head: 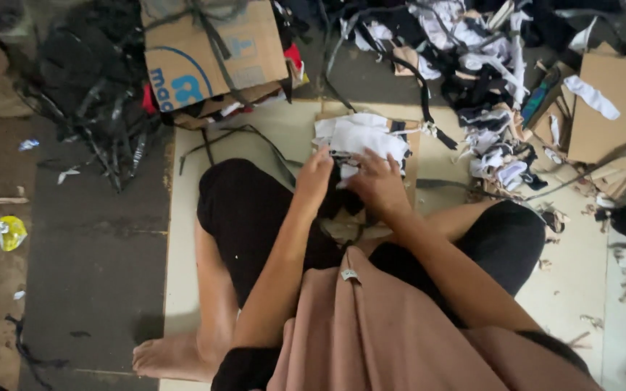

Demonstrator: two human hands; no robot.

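Note:
I sit cross-legged on a pale mat (182, 239) on the floor. A stack of white and black cloth pieces (364, 137) lies on a strip of cardboard in front of my knees. My left hand (314, 177) rests on the near left edge of the stack, fingers bent onto the cloth. My right hand (377, 179) presses on the near right part of the same stack and pinches a white piece. Whether either hand has lifted a piece I cannot tell.
A cardboard box (211, 51) with dark straps stands at the back left. A heap of white and black cloth scraps (472, 65) spreads at the back right, beside flat cardboard sheets (610, 108). Black strapping (96, 101) lies on the dark floor at left.

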